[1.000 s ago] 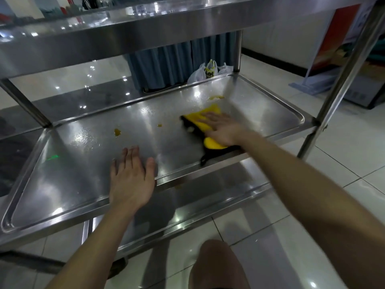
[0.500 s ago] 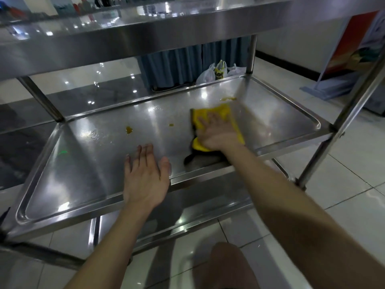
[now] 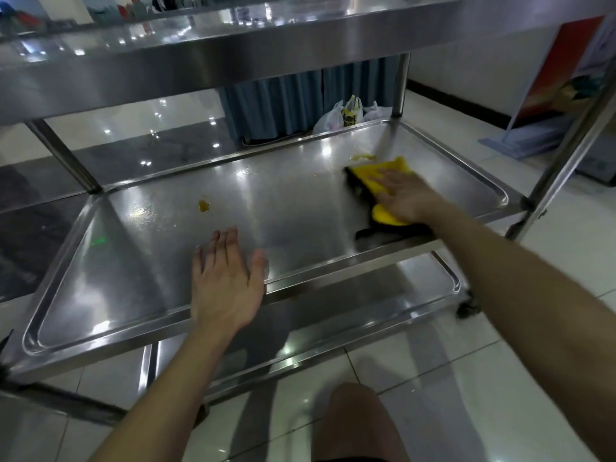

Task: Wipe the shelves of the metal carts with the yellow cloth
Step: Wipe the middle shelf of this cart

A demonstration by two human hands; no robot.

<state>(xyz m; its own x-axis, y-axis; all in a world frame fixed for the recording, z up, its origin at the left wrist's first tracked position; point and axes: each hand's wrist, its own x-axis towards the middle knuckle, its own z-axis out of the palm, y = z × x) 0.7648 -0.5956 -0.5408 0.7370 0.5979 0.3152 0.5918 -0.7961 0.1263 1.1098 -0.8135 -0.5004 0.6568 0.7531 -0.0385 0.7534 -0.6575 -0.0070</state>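
Observation:
The middle shelf (image 3: 140, 261) of a steel cart fills the view. A yellow cloth (image 3: 373, 176) with a dark underside lies on the shelf's right part. My right hand (image 3: 405, 196) presses flat on the cloth with straight fingers. Just beyond the cloth sits a yellow smear (image 3: 361, 158). A second orange-yellow spot (image 3: 203, 206) marks the shelf left of centre. My left hand (image 3: 226, 278) rests flat on the shelf near its front rim, fingers straight, holding nothing.
The top shelf (image 3: 233, 58) overhangs the work area. A lower shelf (image 3: 383, 295) shows below the front rim. Cart posts (image 3: 560, 155) stand at the corners. Plastic bags (image 3: 346, 116) and a blue curtain (image 3: 276, 105) lie behind the cart. My knee (image 3: 356, 425) is in front.
My right hand has pushed the cloth away from me and to the right, toward the far yellow smear. The small spot near the cloth is gone. My left hand has stayed in place.

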